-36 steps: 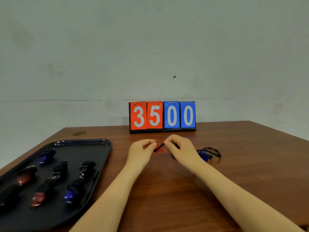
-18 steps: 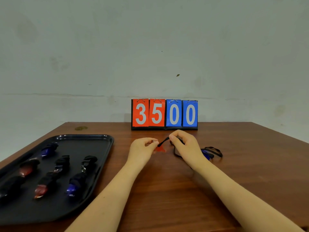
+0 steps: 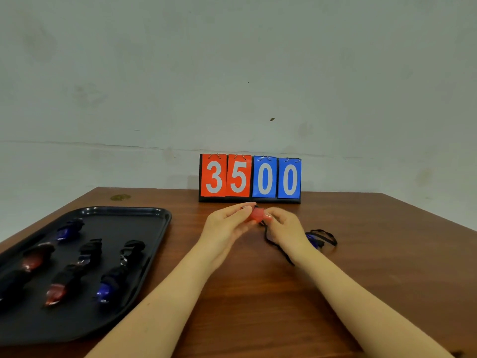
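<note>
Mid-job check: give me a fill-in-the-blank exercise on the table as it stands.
1. The small translucent plastic whistle held between the left hand and right hand is coloured ____.
2. The red-and-blue flip scoreboard at the back reads ____.
3. The black plastic tray of cord-wrapped whistles lies to the ____ of both hands.
4. A blue whistle with loose black cord lies on the brown wooden table beside the ____ hand.

Missing words: red; 3500; left; right.

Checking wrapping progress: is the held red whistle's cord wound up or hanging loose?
Loose. The black cord trails from the red whistle, pinched between the left hand and right hand, down onto the table.
</note>
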